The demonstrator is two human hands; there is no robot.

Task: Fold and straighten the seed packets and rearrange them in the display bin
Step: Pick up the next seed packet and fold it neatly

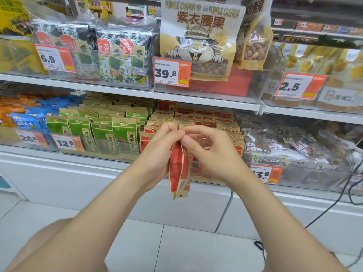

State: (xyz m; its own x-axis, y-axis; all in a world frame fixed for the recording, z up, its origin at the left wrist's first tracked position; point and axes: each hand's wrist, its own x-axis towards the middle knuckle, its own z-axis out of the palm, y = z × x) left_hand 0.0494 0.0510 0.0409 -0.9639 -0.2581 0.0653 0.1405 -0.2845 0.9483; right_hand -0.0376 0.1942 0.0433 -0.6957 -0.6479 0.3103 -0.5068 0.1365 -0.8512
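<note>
Two hands meet at the centre of the frame, both clamped on one red seed packet [178, 169]. The left hand [161, 146] holds the packet's upper part with its fingers curled round it. The right hand [208, 152] pinches the top edge between thumb and forefinger, and the fingertips of the two hands touch there. The packet hangs upright, seen nearly edge-on, with its brown paper bottom seam lowest. It is in front of the lower shelf and outside the display bin [240, 152].

That clear bin sits directly behind the hands. It holds rows of matching red packets [204, 116], standing upright and closely packed. Its front is largely hidden by the hands.

Just left of it, a second clear bin holds green packets [102, 132] behind a price tag reading 12.8 [66, 143]. On the shelf above, upper centre of the frame, stands a large cashew bag [198, 36] with a tag reading 39.8 [171, 72].
</note>
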